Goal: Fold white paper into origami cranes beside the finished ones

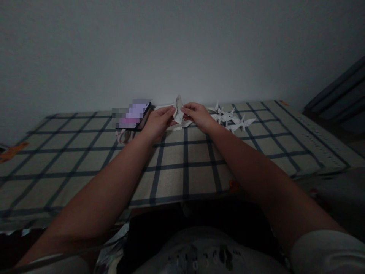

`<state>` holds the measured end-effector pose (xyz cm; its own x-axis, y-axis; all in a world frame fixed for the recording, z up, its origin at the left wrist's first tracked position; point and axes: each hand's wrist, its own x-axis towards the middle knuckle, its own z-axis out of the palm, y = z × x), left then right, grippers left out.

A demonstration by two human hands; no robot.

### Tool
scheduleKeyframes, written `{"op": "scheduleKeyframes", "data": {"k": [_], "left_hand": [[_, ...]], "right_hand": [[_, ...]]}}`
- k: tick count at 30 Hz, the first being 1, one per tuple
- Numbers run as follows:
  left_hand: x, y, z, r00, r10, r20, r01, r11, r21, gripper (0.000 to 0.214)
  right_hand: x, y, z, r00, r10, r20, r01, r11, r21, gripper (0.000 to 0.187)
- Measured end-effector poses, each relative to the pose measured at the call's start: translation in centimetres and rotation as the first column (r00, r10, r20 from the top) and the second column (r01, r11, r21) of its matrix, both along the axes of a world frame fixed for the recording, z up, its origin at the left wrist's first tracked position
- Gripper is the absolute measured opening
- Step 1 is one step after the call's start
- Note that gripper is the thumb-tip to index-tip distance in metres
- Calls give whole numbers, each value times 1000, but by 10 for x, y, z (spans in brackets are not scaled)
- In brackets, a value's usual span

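Between my two hands, a folded piece of white paper [178,108] stands up with a pointed tip. My left hand [160,120] pinches its left side between thumb and fingers. On the other side, my right hand [199,115] grips the paper's right edge with closed fingers. Flat white paper [174,127] lies on the table below and behind the hands. Just right of my right hand sit several folded paper cranes [242,122] in a loose cluster, partly hidden by that hand.
A phone with a lit, blurred screen [134,114] leans left of my left hand, a pale cord or strap [122,136] beneath it. A checked tablecloth [171,179] covers the table, which meets a plain wall [182,49]. Dark striped fabric [339,89] is at far right.
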<state>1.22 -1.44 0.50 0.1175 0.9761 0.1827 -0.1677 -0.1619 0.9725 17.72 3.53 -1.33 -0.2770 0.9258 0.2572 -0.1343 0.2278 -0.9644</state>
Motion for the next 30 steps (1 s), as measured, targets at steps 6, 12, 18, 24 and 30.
{"op": "scheduleKeyframes", "data": {"k": [6, 12, 18, 24, 30], "left_hand": [[-4, 7, -8, 989, 93, -114, -81, 991, 107, 43], [-2, 7, -11, 975, 178, -130, -165, 981, 100, 31], [-3, 6, -10, 969, 175, -175, -156, 981, 116, 36], [-7, 7, -9, 965, 187, -182, -164, 977, 133, 34], [-8, 8, -10, 973, 173, -154, -157, 981, 111, 39]], "right_hand": [[-4, -5, 2, 1000, 3, 9, -3, 1000, 7, 13], [-5, -10, 7, 999, -16, 48, 15, 1000, 9, 13], [-4, -11, 8, 995, -37, 90, 34, 999, 37, 12], [-3, -12, 8, 996, -2, 86, -1, 999, 43, 13], [-3, -9, 6, 995, -13, 99, 7, 998, 68, 19]]}}
